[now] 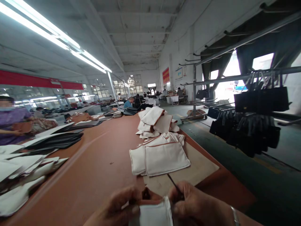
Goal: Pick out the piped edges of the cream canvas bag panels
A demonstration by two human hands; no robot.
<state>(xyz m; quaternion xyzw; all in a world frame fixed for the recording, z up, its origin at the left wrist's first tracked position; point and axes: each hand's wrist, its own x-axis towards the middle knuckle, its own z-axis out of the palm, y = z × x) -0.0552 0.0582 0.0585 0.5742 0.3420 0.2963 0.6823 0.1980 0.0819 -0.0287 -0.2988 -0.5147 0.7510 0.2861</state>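
At the bottom of the head view, my left hand (125,204) pinches a white sewn pouch (152,215) with brown edging. A flap of brown material stands up at its top, between my hands. My right hand (192,201) is closed around a slim dark tool (173,182). Its thin end points up and to the left, and the grip is hidden by my fingers, so its kind is unclear. The thumb of that hand is close against the pouch's right edge. Just beyond lie similar white pouches (166,158), overlapping, with a taller loose pile (154,121) behind them.
The table (101,163) has a brown cover, with a beige sheet (188,169) under the pouches. White pieces (21,175) and dark sheets (58,139) lie at left. A person (16,122) handles material there. Black bags (261,99) hang from a metal rack at right.
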